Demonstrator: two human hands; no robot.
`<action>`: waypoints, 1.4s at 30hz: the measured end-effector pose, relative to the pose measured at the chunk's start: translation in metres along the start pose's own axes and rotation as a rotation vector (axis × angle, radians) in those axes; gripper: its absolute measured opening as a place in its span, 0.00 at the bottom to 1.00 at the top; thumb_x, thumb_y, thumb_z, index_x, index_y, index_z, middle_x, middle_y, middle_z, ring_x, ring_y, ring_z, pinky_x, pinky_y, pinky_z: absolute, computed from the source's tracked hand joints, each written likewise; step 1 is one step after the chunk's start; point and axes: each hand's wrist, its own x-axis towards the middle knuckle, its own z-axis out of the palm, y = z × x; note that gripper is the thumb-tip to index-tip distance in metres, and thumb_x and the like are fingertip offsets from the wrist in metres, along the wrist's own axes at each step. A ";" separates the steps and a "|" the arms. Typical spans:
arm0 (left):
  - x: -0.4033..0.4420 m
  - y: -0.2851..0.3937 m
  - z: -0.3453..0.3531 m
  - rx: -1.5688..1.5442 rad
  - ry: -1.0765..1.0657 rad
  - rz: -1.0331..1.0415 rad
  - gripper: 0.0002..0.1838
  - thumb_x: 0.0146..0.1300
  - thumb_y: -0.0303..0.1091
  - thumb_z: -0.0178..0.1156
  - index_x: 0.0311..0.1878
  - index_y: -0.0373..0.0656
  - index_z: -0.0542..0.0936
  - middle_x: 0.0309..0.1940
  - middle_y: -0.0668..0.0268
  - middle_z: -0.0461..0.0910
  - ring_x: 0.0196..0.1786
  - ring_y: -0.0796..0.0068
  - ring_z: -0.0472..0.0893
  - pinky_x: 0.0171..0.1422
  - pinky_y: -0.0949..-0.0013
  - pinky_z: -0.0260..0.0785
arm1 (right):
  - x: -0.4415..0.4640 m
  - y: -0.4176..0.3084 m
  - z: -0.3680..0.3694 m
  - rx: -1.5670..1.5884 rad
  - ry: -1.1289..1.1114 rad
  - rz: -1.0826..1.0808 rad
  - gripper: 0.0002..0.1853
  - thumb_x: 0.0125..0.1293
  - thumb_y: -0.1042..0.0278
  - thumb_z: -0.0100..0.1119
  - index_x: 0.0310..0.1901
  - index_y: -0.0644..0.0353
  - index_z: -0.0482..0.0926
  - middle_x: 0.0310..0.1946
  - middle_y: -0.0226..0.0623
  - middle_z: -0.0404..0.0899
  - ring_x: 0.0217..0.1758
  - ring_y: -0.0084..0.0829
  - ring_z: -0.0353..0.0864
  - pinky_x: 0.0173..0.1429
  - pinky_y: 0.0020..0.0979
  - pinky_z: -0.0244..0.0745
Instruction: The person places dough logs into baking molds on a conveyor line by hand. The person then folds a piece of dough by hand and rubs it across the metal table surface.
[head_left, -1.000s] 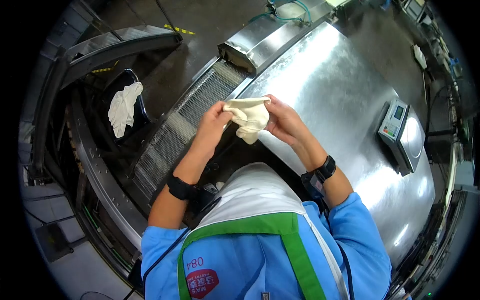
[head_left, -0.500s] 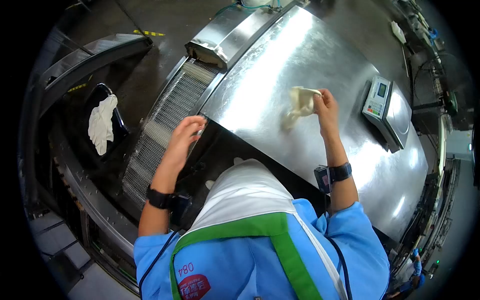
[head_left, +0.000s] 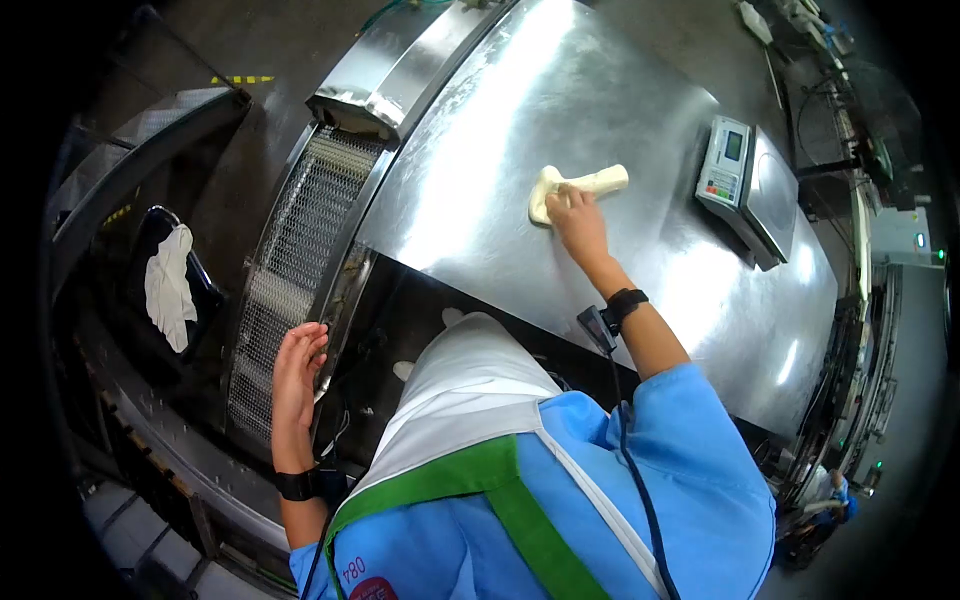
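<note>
A cream-coloured piece of dough (head_left: pixel 602 180) lies bent on the shiny steel table (head_left: pixel 480 230), one end folded into a thick lump. My right hand (head_left: pixel 578 222) reaches over the table, its fingers closed on the dough near the bend; the fingertips are partly hidden. To the left, my left hand (head_left: pixel 298 375) hovers beside the edge of a metal mesh conveyor (head_left: pixel 285 270). Its fingers are loosely curved and apart, with nothing in them.
A digital scale (head_left: pixel 745 190) stands on the right part of the table. A steel hood (head_left: pixel 400 65) covers the conveyor's far end. At left, a white cloth (head_left: pixel 170 285) hangs over a dark container. Another person (head_left: pixel 835 495) in blue is at the far lower right.
The dough, which hung from my right hand above the table, now rests on the surface. My left hand has moved down and away from the table corner. The view has shifted.
</note>
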 end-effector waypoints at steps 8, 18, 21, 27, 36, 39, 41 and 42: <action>-0.011 -0.011 -0.005 -0.139 0.075 -0.037 0.10 0.59 0.35 0.46 0.41 0.43 0.70 0.41 0.67 0.72 0.43 0.82 0.70 0.45 0.80 0.60 | 0.021 -0.072 0.028 0.260 -0.084 -0.382 0.15 0.49 0.74 0.45 0.41 0.56 0.71 0.41 0.35 0.67 0.42 0.34 0.66 0.45 0.33 0.64; -0.006 -0.004 0.000 -0.138 0.105 -0.066 0.10 0.59 0.34 0.45 0.42 0.44 0.70 0.42 0.67 0.72 0.43 0.83 0.70 0.45 0.81 0.60 | 0.121 -0.029 0.046 0.086 0.037 -0.051 0.09 0.51 0.75 0.43 0.36 0.63 0.68 0.34 0.44 0.68 0.36 0.41 0.69 0.38 0.36 0.67; -0.009 -0.007 -0.003 -0.138 0.102 -0.072 0.10 0.59 0.34 0.45 0.42 0.44 0.70 0.42 0.67 0.72 0.43 0.82 0.70 0.45 0.80 0.60 | 0.107 -0.014 0.041 0.014 -0.073 -0.022 0.10 0.50 0.76 0.44 0.37 0.62 0.68 0.32 0.43 0.69 0.36 0.40 0.70 0.37 0.35 0.67; -0.008 -0.017 -0.009 -0.157 0.087 -0.098 0.11 0.58 0.36 0.46 0.42 0.43 0.69 0.42 0.66 0.72 0.44 0.80 0.70 0.46 0.78 0.60 | 0.038 -0.070 0.034 0.527 -0.245 -0.323 0.09 0.54 0.71 0.44 0.38 0.60 0.69 0.34 0.41 0.67 0.40 0.38 0.68 0.43 0.32 0.64; 0.006 0.000 0.012 -0.110 0.101 -0.099 0.10 0.59 0.35 0.46 0.42 0.44 0.69 0.41 0.67 0.72 0.43 0.80 0.70 0.45 0.78 0.60 | 0.131 -0.094 0.055 0.281 -0.205 -0.442 0.12 0.49 0.74 0.46 0.38 0.64 0.68 0.34 0.37 0.64 0.38 0.31 0.69 0.37 0.26 0.70; 0.006 0.004 0.017 -0.100 0.108 -0.113 0.10 0.59 0.35 0.46 0.42 0.44 0.69 0.41 0.67 0.72 0.43 0.80 0.70 0.45 0.79 0.59 | 0.179 -0.059 0.081 0.195 -0.121 -0.239 0.08 0.50 0.74 0.45 0.33 0.67 0.70 0.33 0.40 0.66 0.36 0.33 0.70 0.36 0.29 0.71; 0.007 0.006 0.020 -0.083 0.109 -0.138 0.10 0.59 0.35 0.46 0.42 0.44 0.69 0.41 0.67 0.72 0.43 0.81 0.70 0.45 0.79 0.59 | 0.205 -0.036 0.077 0.145 -0.085 -0.117 0.08 0.51 0.75 0.44 0.31 0.69 0.70 0.32 0.42 0.67 0.34 0.35 0.71 0.35 0.31 0.71; 0.007 0.008 0.021 -0.078 0.128 -0.140 0.10 0.59 0.35 0.46 0.42 0.44 0.69 0.41 0.67 0.72 0.43 0.80 0.70 0.45 0.79 0.60 | 0.214 -0.024 0.068 0.108 -0.086 -0.077 0.08 0.50 0.75 0.44 0.31 0.70 0.70 0.32 0.44 0.67 0.34 0.37 0.71 0.35 0.31 0.71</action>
